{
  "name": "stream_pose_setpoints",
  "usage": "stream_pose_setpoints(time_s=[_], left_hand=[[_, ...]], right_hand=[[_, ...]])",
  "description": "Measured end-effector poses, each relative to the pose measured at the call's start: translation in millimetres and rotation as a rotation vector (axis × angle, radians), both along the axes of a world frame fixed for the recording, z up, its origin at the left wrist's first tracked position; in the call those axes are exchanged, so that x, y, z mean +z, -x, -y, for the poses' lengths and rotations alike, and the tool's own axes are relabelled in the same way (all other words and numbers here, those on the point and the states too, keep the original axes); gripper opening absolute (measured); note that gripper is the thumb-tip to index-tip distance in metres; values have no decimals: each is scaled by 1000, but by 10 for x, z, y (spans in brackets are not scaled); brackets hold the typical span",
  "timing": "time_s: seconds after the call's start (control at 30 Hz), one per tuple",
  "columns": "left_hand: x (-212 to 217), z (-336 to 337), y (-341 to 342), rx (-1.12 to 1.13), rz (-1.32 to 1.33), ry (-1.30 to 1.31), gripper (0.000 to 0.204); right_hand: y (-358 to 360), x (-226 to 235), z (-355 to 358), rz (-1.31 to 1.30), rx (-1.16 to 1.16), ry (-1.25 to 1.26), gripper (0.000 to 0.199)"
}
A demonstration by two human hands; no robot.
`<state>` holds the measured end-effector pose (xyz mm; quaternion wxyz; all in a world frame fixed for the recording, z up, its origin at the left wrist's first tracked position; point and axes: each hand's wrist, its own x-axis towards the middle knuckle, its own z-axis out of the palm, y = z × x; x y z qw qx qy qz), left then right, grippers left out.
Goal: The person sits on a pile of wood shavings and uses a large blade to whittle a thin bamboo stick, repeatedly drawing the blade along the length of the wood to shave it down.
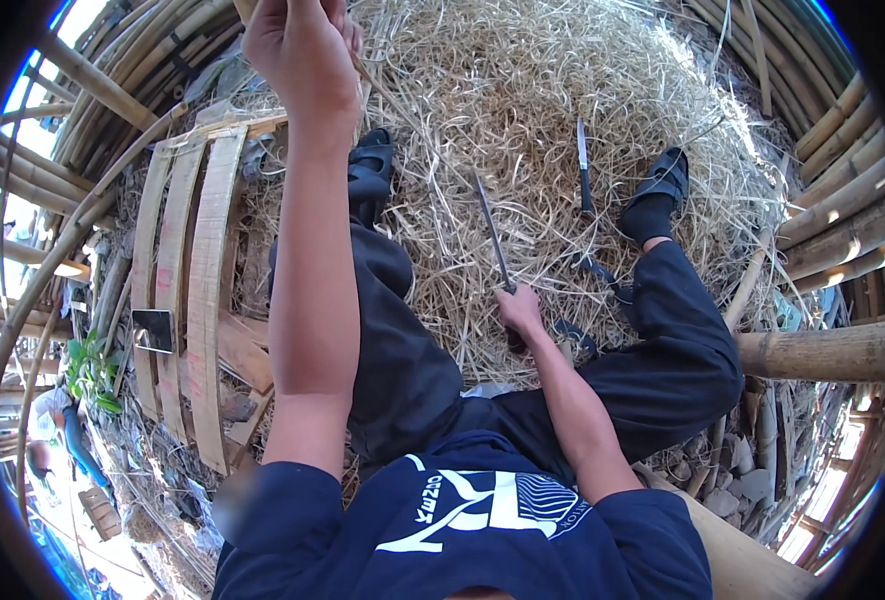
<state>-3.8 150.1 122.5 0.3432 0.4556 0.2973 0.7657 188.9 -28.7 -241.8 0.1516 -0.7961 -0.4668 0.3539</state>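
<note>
My left arm is stretched far forward. At the top edge my left hand (pixel 303 45) is closed, its fingers curled and partly cut off by the frame. It appears to grip a pale bamboo strip (pixel 247 8), most of which is out of view. Low between my knees, my right hand (pixel 521 310) is wrapped round the handle of a knife (pixel 491 230). The knife's long, narrow dark blade points away from me over the shavings. A second knife (pixel 583 160), with a shiny blade and black handle, lies on the shavings near my right foot.
Bamboo shavings (pixel 523 80) cover the ground ahead. At left, a slatted wooden pallet (pixel 213 270) carries a dark phone-like object (pixel 153 331). Dark straps (pixel 598 268) lie near my right leg. A thick bamboo pole (pixel 818 353) juts in at right, and bamboo walls (pixel 833 215) stand around.
</note>
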Motion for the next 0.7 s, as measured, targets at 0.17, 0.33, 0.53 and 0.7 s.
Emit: stream_pose_setpoints(time_s=[0.17, 0.33, 0.53, 0.7], left_hand=[[-78, -46, 6, 52, -15, 31, 49], [-150, -138, -13, 31, 23, 65, 48], [-169, -154, -45, -46, 63, 47, 44], [-211, -174, -101, -20, 50, 46, 43]], right_hand=[[105, 124, -19, -649, -238, 115, 20], [259, 768, -30, -99, -35, -311, 26], [306, 996, -77, -246, 43, -628, 20], [78, -249, 236, 177, -17, -319, 27]])
